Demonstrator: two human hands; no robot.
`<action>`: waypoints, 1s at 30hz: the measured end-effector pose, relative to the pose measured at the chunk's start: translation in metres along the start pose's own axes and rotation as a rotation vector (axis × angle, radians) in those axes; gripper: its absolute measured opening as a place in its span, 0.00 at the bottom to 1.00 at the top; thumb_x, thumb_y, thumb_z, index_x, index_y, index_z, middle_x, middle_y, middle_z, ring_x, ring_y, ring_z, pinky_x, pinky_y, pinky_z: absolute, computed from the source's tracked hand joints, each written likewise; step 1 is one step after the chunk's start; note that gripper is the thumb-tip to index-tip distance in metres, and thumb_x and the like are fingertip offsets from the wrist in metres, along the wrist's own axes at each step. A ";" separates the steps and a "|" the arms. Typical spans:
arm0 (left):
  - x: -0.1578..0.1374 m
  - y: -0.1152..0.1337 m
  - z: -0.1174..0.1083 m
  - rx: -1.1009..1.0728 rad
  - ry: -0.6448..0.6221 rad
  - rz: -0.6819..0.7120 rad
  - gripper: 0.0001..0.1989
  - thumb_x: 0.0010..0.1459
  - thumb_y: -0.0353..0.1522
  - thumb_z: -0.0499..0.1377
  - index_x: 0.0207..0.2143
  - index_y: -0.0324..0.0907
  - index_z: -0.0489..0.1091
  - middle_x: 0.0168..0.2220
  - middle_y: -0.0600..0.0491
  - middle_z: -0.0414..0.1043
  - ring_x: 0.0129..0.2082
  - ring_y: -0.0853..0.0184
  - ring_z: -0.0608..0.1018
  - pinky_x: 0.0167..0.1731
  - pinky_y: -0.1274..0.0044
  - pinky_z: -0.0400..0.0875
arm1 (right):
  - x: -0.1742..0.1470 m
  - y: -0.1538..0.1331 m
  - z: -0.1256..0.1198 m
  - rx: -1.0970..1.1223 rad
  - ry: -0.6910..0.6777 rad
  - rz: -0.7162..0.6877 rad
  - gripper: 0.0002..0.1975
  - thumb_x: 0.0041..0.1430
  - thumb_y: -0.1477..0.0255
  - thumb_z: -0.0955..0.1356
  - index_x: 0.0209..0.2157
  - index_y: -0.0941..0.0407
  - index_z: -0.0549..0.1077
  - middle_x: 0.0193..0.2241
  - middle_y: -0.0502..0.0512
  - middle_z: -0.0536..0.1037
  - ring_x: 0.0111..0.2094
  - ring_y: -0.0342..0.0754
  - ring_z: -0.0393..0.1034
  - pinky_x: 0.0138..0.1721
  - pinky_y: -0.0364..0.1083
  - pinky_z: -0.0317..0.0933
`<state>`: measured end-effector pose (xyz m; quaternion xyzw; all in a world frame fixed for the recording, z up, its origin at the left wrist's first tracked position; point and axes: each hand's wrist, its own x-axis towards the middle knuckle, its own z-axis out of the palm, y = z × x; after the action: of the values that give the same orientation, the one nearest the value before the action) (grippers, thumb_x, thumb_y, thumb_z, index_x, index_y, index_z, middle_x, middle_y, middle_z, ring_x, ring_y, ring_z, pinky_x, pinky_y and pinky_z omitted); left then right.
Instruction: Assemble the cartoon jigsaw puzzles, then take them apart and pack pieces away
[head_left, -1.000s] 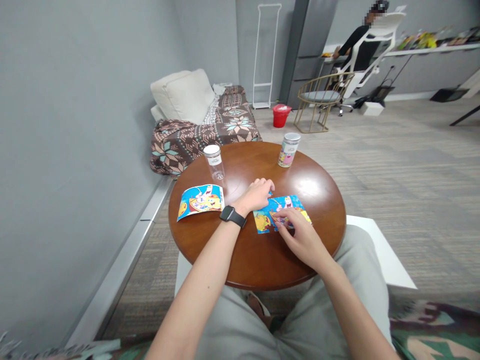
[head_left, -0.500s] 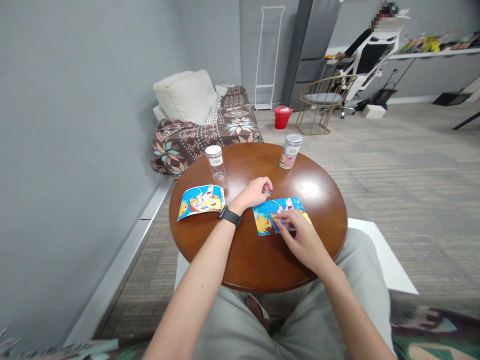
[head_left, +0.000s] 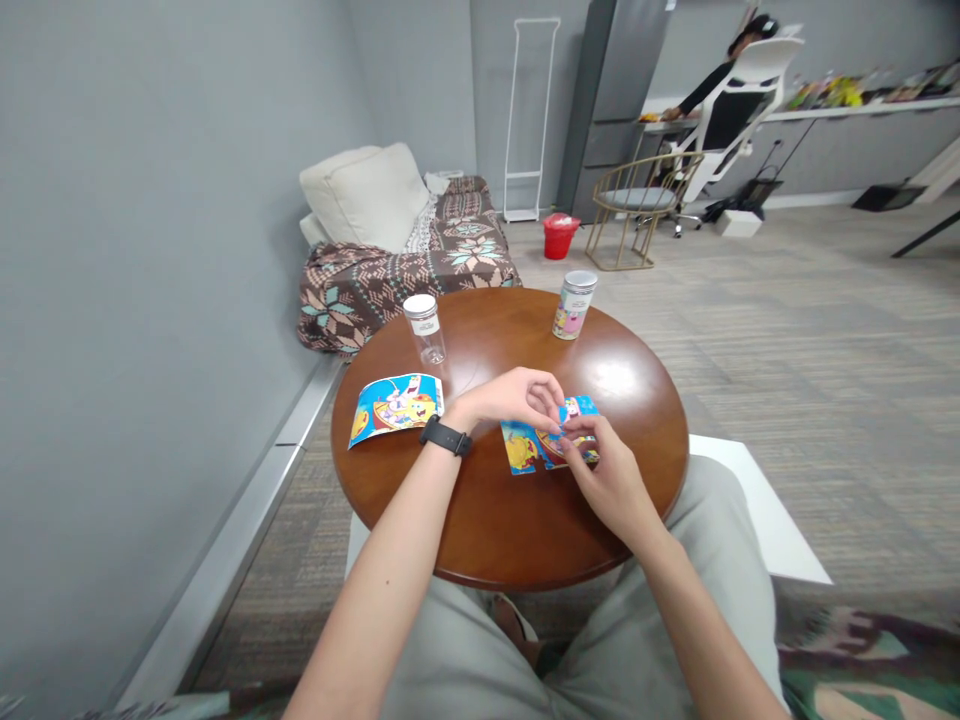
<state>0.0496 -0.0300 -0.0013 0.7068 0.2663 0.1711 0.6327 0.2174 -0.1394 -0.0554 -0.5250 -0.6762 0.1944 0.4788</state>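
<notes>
A partly covered cartoon jigsaw puzzle (head_left: 523,452), blue with yellow figures, lies on the round brown table (head_left: 495,530). My left hand (head_left: 525,397), with a dark watch at the wrist, reaches over its upper left part, and the fingertips pinch a small blue jigsaw piece (head_left: 558,431). Against the same piece, thumb and finger of my right hand (head_left: 604,475) close from the right. The fingers hide most of the piece and the puzzle's middle. Left of my wrist rests a printed picture sheet (head_left: 397,405) with a matching cartoon, its edges curling up.
Toward the table's far side stand a clear jar (head_left: 427,335) with a white lid and a cartoon-labelled can (head_left: 574,308). Beyond are a covered sofa (head_left: 465,250), a red bin (head_left: 559,238) and a gold-framed chair (head_left: 636,200). A person sits at a desk farther back.
My left hand has moved right and nearer, bringing the small piece over the puzzle. My right hand's fingertips have lifted from the puzzle's lower middle and met the left fingertips.
</notes>
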 end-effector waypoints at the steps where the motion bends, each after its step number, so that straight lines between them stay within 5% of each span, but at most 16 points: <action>1: 0.000 0.000 0.001 0.000 -0.013 -0.006 0.23 0.36 0.30 0.74 0.35 0.37 0.69 0.31 0.53 0.77 0.31 0.71 0.78 0.38 0.75 0.72 | 0.001 -0.001 0.000 0.010 -0.002 0.021 0.12 0.64 0.60 0.64 0.38 0.55 0.68 0.34 0.58 0.78 0.30 0.49 0.74 0.33 0.48 0.70; 7: 0.000 0.001 0.002 0.069 -0.075 -0.015 0.23 0.35 0.34 0.75 0.34 0.37 0.71 0.31 0.53 0.77 0.31 0.70 0.78 0.36 0.76 0.70 | 0.003 -0.005 -0.004 0.042 -0.046 0.104 0.14 0.59 0.58 0.67 0.33 0.55 0.70 0.30 0.55 0.79 0.26 0.46 0.72 0.28 0.44 0.67; 12: -0.006 0.002 -0.006 0.301 -0.064 -0.108 0.19 0.45 0.43 0.69 0.31 0.37 0.72 0.27 0.55 0.73 0.27 0.72 0.73 0.30 0.79 0.65 | 0.000 -0.003 -0.006 0.029 -0.073 0.113 0.12 0.57 0.61 0.68 0.33 0.55 0.76 0.27 0.54 0.80 0.24 0.45 0.71 0.27 0.44 0.66; 19: -0.010 -0.001 -0.013 0.510 -0.151 -0.131 0.22 0.40 0.46 0.70 0.29 0.39 0.71 0.19 0.64 0.52 0.21 0.75 0.56 0.22 0.78 0.49 | -0.002 -0.007 -0.006 0.003 -0.186 -0.020 0.08 0.59 0.70 0.66 0.32 0.55 0.78 0.28 0.53 0.81 0.26 0.45 0.73 0.31 0.44 0.68; 30: -0.009 -0.004 -0.014 0.634 -0.188 -0.143 0.25 0.36 0.45 0.71 0.29 0.41 0.66 0.24 0.62 0.56 0.24 0.73 0.60 0.24 0.78 0.52 | -0.002 -0.002 -0.001 -0.066 -0.243 -0.175 0.08 0.62 0.74 0.65 0.34 0.54 0.77 0.33 0.55 0.79 0.35 0.48 0.74 0.38 0.47 0.70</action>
<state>0.0342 -0.0239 -0.0022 0.8605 0.2957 -0.0310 0.4136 0.2169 -0.1422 -0.0545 -0.4522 -0.7785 0.1917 0.3908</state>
